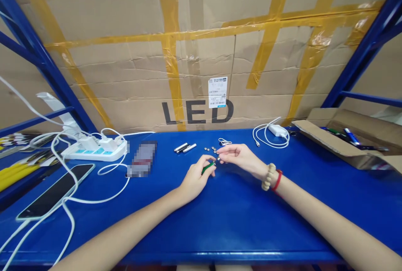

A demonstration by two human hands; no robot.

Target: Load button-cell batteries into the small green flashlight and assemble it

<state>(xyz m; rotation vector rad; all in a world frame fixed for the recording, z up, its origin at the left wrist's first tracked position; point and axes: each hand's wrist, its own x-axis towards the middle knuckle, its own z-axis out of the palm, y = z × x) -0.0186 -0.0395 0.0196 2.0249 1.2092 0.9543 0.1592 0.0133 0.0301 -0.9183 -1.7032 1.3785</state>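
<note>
My left hand [194,179] is closed around a short green metal tube [207,168], its open-looking end pointing up and right. Between the fingertips of my right hand [239,158] is a small silver piece [219,158], close beside the tube's end; its exact kind is too small to make out. Just beyond my fingers lie several small round silver pieces [207,149] that look like button cells. Farther left, a few slim silver and black tubes [189,148] rest side by side. A small white loop of cord [225,141] lies behind the round pieces.
On the left are a white power strip [94,153] with plugs and looping cables, a phone [56,191] and a blurred-out device [142,160]. A white charger [278,130] lies back right, near an open cardboard box [333,147] holding pen-like tubes. Taped cardboard [135,78] stands behind.
</note>
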